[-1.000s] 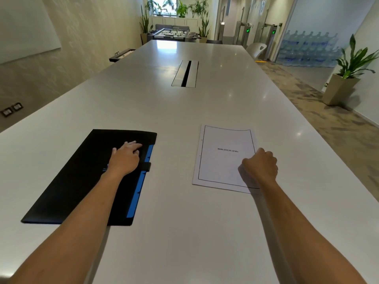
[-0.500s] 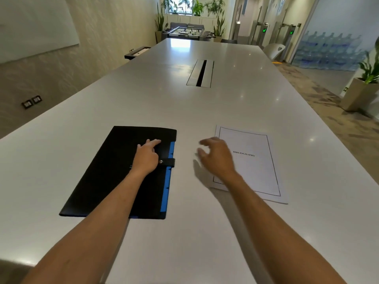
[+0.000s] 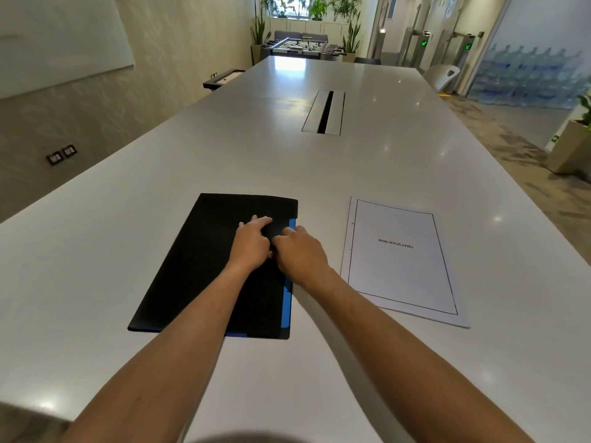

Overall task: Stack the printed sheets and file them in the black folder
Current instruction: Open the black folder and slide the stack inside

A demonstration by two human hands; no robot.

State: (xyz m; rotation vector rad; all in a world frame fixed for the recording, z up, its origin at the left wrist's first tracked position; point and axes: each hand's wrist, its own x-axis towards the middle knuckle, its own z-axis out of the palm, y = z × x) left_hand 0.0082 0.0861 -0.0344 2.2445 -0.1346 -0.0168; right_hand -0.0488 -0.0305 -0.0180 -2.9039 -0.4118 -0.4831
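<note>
The black folder (image 3: 204,266) lies closed on the white table (image 3: 256,161), a blue inner edge showing along its right side. My left hand (image 3: 251,244) rests on the cover near that edge, fingers loosely spread. My right hand (image 3: 300,254) sits right beside it at the folder's right edge, fingers curled where the small strap closes; the strap itself is hidden under both hands. The stack of printed sheets (image 3: 399,266), top page reading "BIBLIOGRAPHY", lies flat to the right of the folder, untouched.
A metal cable slot (image 3: 324,111) is set into the table farther back. The table's left edge drops off toward a wall. A planter (image 3: 571,151) stands on the floor at the right, and a white chair (image 3: 443,76) at the far right.
My right hand left the sheets and crossed left to the folder's strap beside my left hand. The left hand stayed on the folder. The view shifted left.
</note>
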